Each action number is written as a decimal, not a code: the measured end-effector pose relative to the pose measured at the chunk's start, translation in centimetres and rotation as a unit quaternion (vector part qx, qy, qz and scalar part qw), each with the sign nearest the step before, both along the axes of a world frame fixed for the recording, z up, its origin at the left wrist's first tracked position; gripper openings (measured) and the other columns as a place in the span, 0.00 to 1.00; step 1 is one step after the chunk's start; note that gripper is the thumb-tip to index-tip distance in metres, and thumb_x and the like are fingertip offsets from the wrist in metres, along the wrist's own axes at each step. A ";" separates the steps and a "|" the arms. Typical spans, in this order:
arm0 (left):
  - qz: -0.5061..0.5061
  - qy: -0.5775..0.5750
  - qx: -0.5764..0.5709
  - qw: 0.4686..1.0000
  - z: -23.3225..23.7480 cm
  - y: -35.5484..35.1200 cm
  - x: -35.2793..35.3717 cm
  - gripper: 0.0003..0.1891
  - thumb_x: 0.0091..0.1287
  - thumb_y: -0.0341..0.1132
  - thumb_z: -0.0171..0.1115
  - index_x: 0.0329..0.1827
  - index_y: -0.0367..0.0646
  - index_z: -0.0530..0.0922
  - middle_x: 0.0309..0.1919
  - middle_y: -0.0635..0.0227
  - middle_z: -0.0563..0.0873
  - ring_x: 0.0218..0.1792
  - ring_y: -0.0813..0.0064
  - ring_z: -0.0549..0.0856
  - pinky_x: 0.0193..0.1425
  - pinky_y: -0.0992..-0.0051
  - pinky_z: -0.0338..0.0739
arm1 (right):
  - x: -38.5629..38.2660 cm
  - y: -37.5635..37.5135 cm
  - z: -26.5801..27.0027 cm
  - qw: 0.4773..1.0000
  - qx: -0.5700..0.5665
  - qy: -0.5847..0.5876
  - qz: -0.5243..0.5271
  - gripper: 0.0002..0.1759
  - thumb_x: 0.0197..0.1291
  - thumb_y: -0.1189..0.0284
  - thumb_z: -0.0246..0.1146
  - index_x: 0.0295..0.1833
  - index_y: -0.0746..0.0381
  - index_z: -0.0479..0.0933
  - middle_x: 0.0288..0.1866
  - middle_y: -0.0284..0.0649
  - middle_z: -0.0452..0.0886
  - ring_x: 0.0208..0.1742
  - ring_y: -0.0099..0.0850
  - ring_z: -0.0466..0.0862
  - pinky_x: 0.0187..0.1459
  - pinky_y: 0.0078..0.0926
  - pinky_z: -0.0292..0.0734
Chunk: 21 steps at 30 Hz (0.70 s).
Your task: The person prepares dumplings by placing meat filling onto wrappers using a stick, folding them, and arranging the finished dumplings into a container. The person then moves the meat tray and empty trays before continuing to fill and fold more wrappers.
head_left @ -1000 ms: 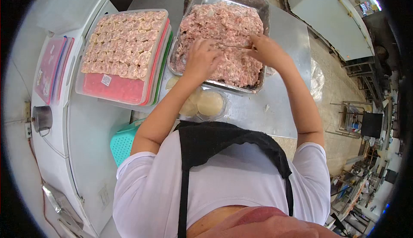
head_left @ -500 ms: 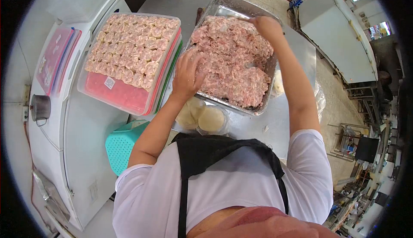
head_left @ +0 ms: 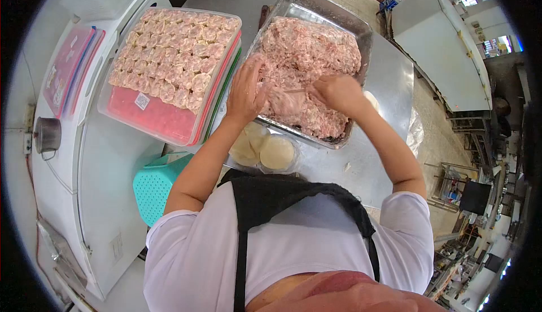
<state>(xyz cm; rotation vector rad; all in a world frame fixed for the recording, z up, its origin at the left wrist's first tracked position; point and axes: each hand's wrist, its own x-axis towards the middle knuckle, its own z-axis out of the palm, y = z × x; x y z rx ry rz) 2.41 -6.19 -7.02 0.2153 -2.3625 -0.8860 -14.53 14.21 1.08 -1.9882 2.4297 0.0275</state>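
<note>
A deep metal tray (head_left: 354, 21) holds a big mound of pinkish ground meat (head_left: 307, 41). My left hand (head_left: 246, 89) is curled at the tray's left edge, its fingers partly hidden; a pale, blurred lump (head_left: 280, 102) shows beside its thumb, and I cannot make out what it is. Over the middle of the meat, my right hand (head_left: 337, 93) is closed on a thin, narrow tool (head_left: 294, 91) that points left toward that lump. Round pale dough wrappers (head_left: 276, 152) lie in clear plastic in front of the tray, near my left forearm.
To the left, a clear plastic container (head_left: 169, 137) with a red base bears rows of filled dumplings (head_left: 175, 52). A turquoise perforated basket (head_left: 161, 190) stands below it. A metal pot (head_left: 48, 135) and stacked lids (head_left: 70, 72) are on the white freezer. Clear plastic (head_left: 415, 134) lies at the table's right.
My right hand has come from the tray's far right corner toward the middle, near my left hand. The meat on the far side looks heaped differently, with more bare tray behind it.
</note>
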 end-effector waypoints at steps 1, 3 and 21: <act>0.000 0.001 0.016 1.000 0.1 -0.1 0.0 0.30 0.69 0.46 0.53 0.69 0.35 0.66 0.68 0.47 0.68 0.69 0.46 0.66 0.73 0.57 0.58 | -0.4 0.4 1.4 0.999 0.016 0.038 -0.023 0.16 0.65 0.58 0.57 0.33 0.57 0.80 0.32 0.41 0.83 0.35 0.41 0.85 0.33 0.41 0.80; -0.006 0.024 0.017 1.000 0.4 -0.1 0.1 0.29 0.70 0.46 0.53 0.68 0.36 0.66 0.67 0.48 0.69 0.68 0.47 0.67 0.73 0.57 0.59 | -1.4 0.5 5.2 0.987 0.063 0.103 -0.102 0.15 0.64 0.58 0.57 0.32 0.56 0.81 0.33 0.40 0.84 0.35 0.40 0.86 0.32 0.41 0.81; 0.008 -0.022 -0.021 1.000 -0.4 0.1 -0.3 0.30 0.66 0.45 0.55 0.69 0.41 0.67 0.68 0.51 0.69 0.70 0.49 0.64 0.75 0.55 0.55 | -6.6 1.5 6.6 0.942 0.131 0.258 -0.171 0.13 0.59 0.65 0.59 0.27 0.58 0.83 0.28 0.42 0.85 0.31 0.41 0.87 0.30 0.40 0.81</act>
